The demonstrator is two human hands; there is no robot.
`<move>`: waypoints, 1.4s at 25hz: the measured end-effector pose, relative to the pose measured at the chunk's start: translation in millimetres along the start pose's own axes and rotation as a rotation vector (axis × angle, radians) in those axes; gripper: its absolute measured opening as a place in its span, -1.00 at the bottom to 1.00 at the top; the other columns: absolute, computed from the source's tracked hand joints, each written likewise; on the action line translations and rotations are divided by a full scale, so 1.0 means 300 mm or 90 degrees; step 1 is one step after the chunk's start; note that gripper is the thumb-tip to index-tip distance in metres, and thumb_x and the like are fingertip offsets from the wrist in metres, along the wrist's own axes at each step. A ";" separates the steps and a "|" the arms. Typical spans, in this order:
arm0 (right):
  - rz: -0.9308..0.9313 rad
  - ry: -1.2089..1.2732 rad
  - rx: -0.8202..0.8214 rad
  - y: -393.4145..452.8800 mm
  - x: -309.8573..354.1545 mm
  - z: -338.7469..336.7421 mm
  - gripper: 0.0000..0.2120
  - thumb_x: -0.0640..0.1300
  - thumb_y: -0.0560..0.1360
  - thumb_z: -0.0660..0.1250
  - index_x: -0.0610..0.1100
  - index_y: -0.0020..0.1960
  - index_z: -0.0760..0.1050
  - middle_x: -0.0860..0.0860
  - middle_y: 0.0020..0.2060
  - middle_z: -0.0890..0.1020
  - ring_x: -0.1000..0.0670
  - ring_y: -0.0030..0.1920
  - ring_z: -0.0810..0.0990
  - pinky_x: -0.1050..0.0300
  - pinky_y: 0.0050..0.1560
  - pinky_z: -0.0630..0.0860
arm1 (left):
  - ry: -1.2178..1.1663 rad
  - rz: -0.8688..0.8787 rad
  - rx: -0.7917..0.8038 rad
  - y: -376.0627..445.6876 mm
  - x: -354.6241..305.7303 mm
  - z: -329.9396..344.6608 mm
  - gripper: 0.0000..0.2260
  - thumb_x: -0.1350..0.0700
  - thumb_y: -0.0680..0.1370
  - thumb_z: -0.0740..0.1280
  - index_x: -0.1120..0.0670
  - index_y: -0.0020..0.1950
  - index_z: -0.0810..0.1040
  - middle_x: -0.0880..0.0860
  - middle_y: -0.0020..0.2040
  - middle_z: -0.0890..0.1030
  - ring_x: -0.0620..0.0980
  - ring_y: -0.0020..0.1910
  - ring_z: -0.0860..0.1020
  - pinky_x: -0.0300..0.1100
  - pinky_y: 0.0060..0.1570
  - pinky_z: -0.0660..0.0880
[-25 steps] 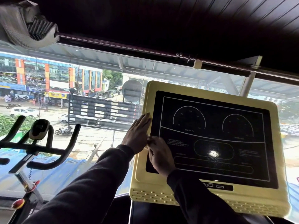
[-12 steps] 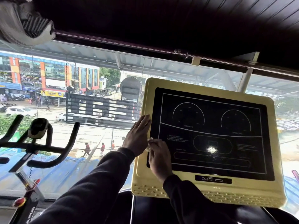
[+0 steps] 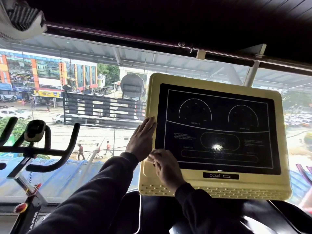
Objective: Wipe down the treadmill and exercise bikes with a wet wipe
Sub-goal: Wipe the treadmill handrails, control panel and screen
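Hands first: we see the left hand laid flat with straight fingers against the left edge of the treadmill console, its yellow frame under the fingertips. Just below it and to its right, the right hand curls over a pale wet wipe, which shows only as a sliver at the knuckles, pressed near the lower-left corner of the black display. Well to the left of both hands we find the exercise bike handlebars before the window.
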State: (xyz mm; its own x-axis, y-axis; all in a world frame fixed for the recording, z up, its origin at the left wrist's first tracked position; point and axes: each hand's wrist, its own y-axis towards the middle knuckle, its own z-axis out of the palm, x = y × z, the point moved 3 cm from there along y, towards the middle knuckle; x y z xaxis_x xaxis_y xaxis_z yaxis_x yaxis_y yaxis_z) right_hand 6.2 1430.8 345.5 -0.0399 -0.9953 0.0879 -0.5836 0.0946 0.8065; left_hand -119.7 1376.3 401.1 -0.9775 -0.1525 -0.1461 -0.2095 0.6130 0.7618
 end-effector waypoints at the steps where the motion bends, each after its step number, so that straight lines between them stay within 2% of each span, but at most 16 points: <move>1: 0.057 -0.007 -0.032 -0.002 -0.011 -0.006 -0.72 -0.32 0.44 0.44 -0.14 0.13 0.62 0.03 0.02 0.59 0.07 0.02 0.52 0.32 0.10 0.47 | 0.004 0.003 0.003 -0.005 0.002 0.001 -0.42 0.39 0.51 0.19 0.20 0.55 0.25 0.10 0.59 0.16 0.04 0.59 0.04 -0.01 0.53 0.14; 3: 0.144 -0.008 -0.054 -0.020 0.021 0.013 -0.70 -0.34 0.43 0.44 -0.14 0.13 0.62 0.04 0.03 0.59 0.08 0.02 0.52 0.34 0.11 0.45 | 0.008 0.005 0.010 -0.010 0.006 0.003 -0.43 0.38 0.51 0.20 0.21 0.53 0.27 0.11 0.59 0.18 0.07 0.58 0.06 0.04 0.51 0.19; 6: 0.007 0.001 0.015 -0.066 0.066 0.027 -0.75 -0.34 0.44 0.40 -0.16 0.09 0.61 0.02 0.02 0.60 0.04 0.03 0.54 0.26 0.10 0.48 | 0.004 0.008 0.016 -0.021 0.001 0.008 -0.43 0.40 0.49 0.24 0.22 0.52 0.30 0.13 0.57 0.21 0.10 0.58 0.09 0.08 0.49 0.24; 7: 0.000 -0.011 0.012 -0.074 0.046 0.014 -0.75 -0.34 0.44 0.40 -0.15 0.09 0.61 0.02 0.02 0.59 0.04 0.03 0.53 0.26 0.10 0.49 | 0.003 0.009 0.022 -0.026 -0.002 0.008 -0.43 0.39 0.50 0.24 0.22 0.52 0.29 0.12 0.58 0.20 0.10 0.58 0.07 0.08 0.50 0.22; 11: 0.185 -0.006 -0.068 -0.106 0.031 0.011 -0.72 -0.36 0.44 0.40 -0.15 0.12 0.61 0.00 0.03 0.58 0.06 0.05 0.52 0.26 0.13 0.47 | 0.003 -0.002 0.033 -0.042 -0.003 0.010 -0.45 0.34 0.54 0.22 0.18 0.54 0.27 0.09 0.60 0.15 0.08 0.59 0.01 0.10 0.53 0.13; 14: 0.047 0.006 0.048 -0.170 0.098 0.052 -0.77 -0.31 0.46 0.35 -0.14 0.10 0.60 0.02 0.03 0.57 0.07 0.07 0.51 0.33 0.15 0.43 | 0.001 0.000 0.010 -0.055 -0.021 0.016 -0.48 0.32 0.51 0.28 0.19 0.49 0.35 0.15 0.56 0.23 0.16 0.57 0.09 0.17 0.50 0.18; 15: 0.041 -0.004 0.057 -0.185 0.087 0.048 -0.77 -0.28 0.47 0.34 -0.12 0.10 0.59 0.03 0.03 0.56 0.07 0.06 0.51 0.33 0.13 0.44 | 0.005 0.003 0.007 -0.060 -0.026 0.020 -0.49 0.31 0.52 0.29 0.20 0.48 0.37 0.16 0.56 0.24 0.17 0.57 0.09 0.17 0.51 0.16; 18: 0.206 -0.003 -0.049 -0.213 0.057 0.027 -0.78 -0.28 0.47 0.34 -0.08 0.08 0.56 0.04 0.01 0.52 0.08 0.04 0.49 0.39 0.09 0.39 | 0.034 0.013 -0.015 -0.077 -0.038 0.029 -0.53 0.28 0.52 0.32 0.21 0.45 0.41 0.20 0.51 0.31 0.20 0.55 0.12 0.19 0.52 0.06; 20: 0.202 0.003 -0.026 -0.227 0.102 0.059 -0.76 -0.31 0.46 0.33 -0.08 0.08 0.56 0.04 0.01 0.52 0.05 0.05 0.51 0.28 0.09 0.46 | 0.054 0.024 -0.024 -0.091 -0.041 0.038 -0.55 0.28 0.51 0.29 0.23 0.42 0.44 0.22 0.46 0.37 0.23 0.52 0.19 0.21 0.52 0.05; 23: 0.132 -0.012 0.013 -0.239 0.129 0.064 -0.78 -0.31 0.45 0.36 -0.08 0.04 0.57 0.05 -0.02 0.53 0.04 0.01 0.52 0.19 0.02 0.50 | 0.047 0.071 -0.019 -0.111 -0.048 0.061 -0.56 0.25 0.50 0.14 0.24 0.37 0.49 0.22 0.39 0.43 0.22 0.48 0.28 0.16 0.52 0.11; 25: 0.195 -0.008 -0.042 -0.243 0.110 0.050 -0.77 -0.32 0.44 0.37 -0.06 0.01 0.55 0.04 -0.05 0.54 0.04 -0.03 0.52 0.22 0.02 0.48 | 0.027 0.094 -0.011 -0.115 -0.054 0.077 -0.54 0.29 0.46 0.15 0.25 0.35 0.50 0.22 0.36 0.45 0.21 0.45 0.30 0.17 0.48 0.22; 27: 0.229 -0.014 -0.037 -0.259 0.137 0.063 -0.78 -0.32 0.44 0.33 -0.04 0.00 0.51 0.01 -0.05 0.52 0.01 -0.04 0.51 0.18 -0.01 0.48 | 0.012 0.080 -0.016 -0.123 -0.068 0.085 -0.52 0.27 0.45 0.12 0.27 0.36 0.48 0.24 0.36 0.44 0.21 0.44 0.27 0.20 0.43 0.29; 29: 0.181 -0.048 0.043 -0.284 0.179 0.091 -0.82 -0.28 0.45 0.26 -0.04 -0.02 0.47 0.00 -0.06 0.49 -0.02 -0.06 0.49 0.11 -0.12 0.50 | 0.030 0.067 -0.006 -0.138 -0.093 0.095 -0.49 0.20 0.46 0.07 0.28 0.40 0.44 0.27 0.40 0.40 0.22 0.46 0.23 0.22 0.46 0.22; 31: 0.152 -0.076 0.076 -0.313 0.165 0.081 -0.86 -0.24 0.45 0.21 -0.02 -0.09 0.44 0.04 -0.11 0.47 -0.01 -0.09 0.47 0.07 -0.19 0.50 | 0.065 0.063 0.013 -0.153 -0.108 0.104 -0.46 0.14 0.49 0.07 0.25 0.45 0.38 0.25 0.45 0.35 0.21 0.49 0.22 0.16 0.53 0.06; 33: 0.198 -0.087 0.031 -0.340 0.097 0.043 -0.86 -0.23 0.41 0.19 0.00 -0.17 0.43 0.06 -0.19 0.49 -0.02 -0.15 0.48 0.04 -0.17 0.50 | 0.101 0.056 0.024 -0.153 -0.103 0.114 -0.46 0.09 0.52 0.07 0.22 0.48 0.34 0.23 0.49 0.32 0.20 0.51 0.21 0.06 0.56 -0.09; 35: 0.330 -0.071 -0.067 -0.362 0.031 0.005 -0.85 -0.27 0.37 0.22 -0.02 -0.19 0.45 0.06 -0.23 0.50 -0.03 -0.17 0.48 0.02 -0.14 0.49 | 0.121 0.053 0.026 -0.151 -0.106 0.117 -0.46 0.06 0.53 0.08 0.22 0.49 0.33 0.23 0.49 0.31 0.19 0.51 0.20 0.03 0.55 -0.14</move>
State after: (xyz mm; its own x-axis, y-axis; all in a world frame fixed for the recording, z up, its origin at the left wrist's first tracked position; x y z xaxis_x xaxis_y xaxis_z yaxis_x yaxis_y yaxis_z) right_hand 68.0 1411.4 257.8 -0.3906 -0.8129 0.4319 -0.3796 0.5697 0.7289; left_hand -80.1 1380.7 349.1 -0.9696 -0.2409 0.0416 -0.1322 0.6600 0.7395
